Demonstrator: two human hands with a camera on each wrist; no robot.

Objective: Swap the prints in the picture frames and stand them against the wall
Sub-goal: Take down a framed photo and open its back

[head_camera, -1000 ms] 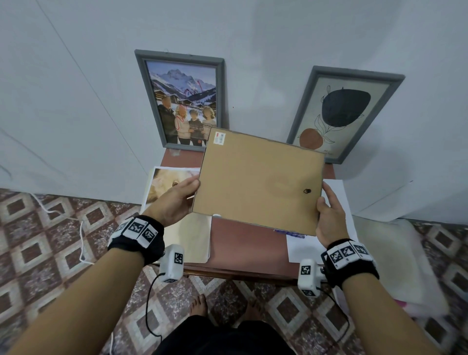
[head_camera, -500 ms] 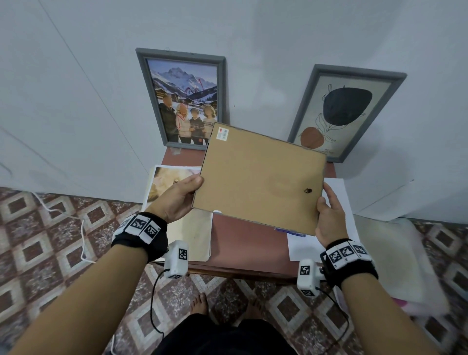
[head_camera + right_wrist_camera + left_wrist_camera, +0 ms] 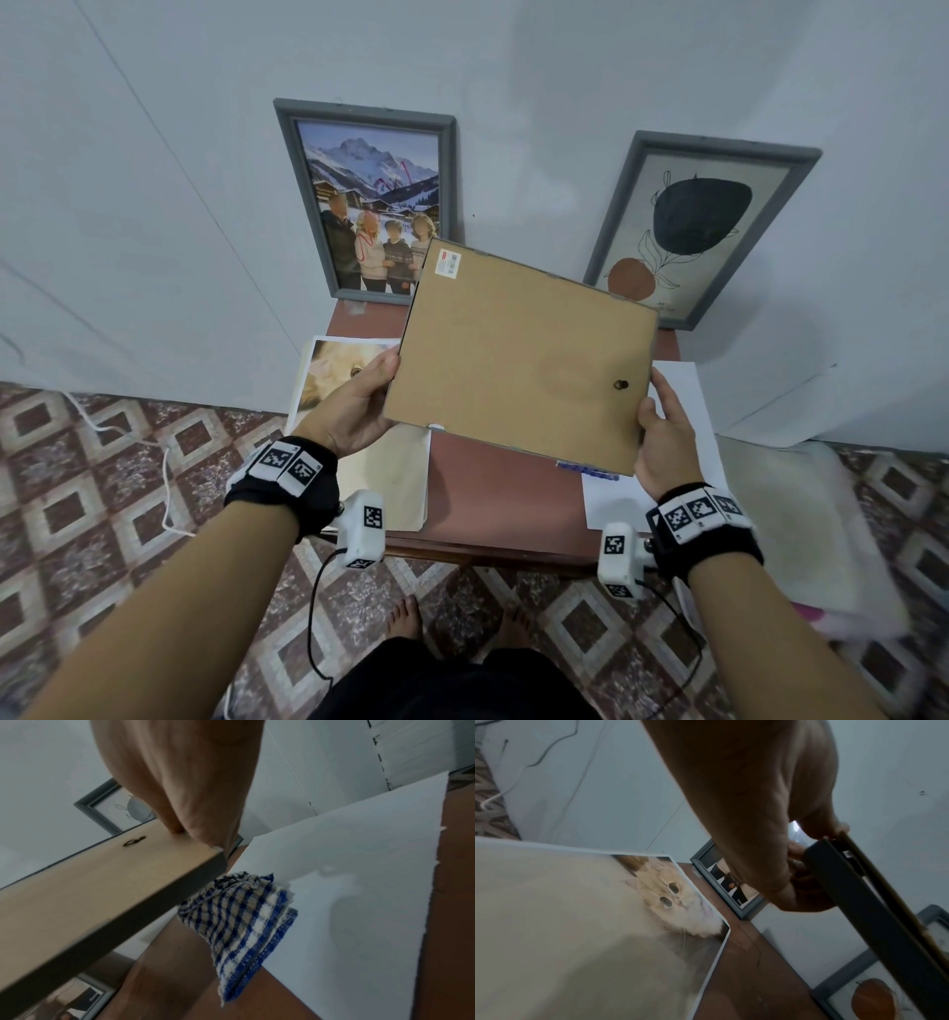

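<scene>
Both hands are gripping the frame (image 3: 518, 360) by its side edges, left hand (image 3: 354, 406) and right hand (image 3: 665, 442), holding it back-up above the table (image 3: 503, 493). Risk: the edge-only grip slipping, dropping the frame onto the cat print (image 3: 675, 898) or toppling the leaning frames (image 3: 367, 205).

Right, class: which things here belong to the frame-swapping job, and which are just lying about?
Job:
held frame
left hand
right hand
family-photo frame
abstract-print frame
cat print

Lying about:
checked cloth
white sheet
white cable
</scene>
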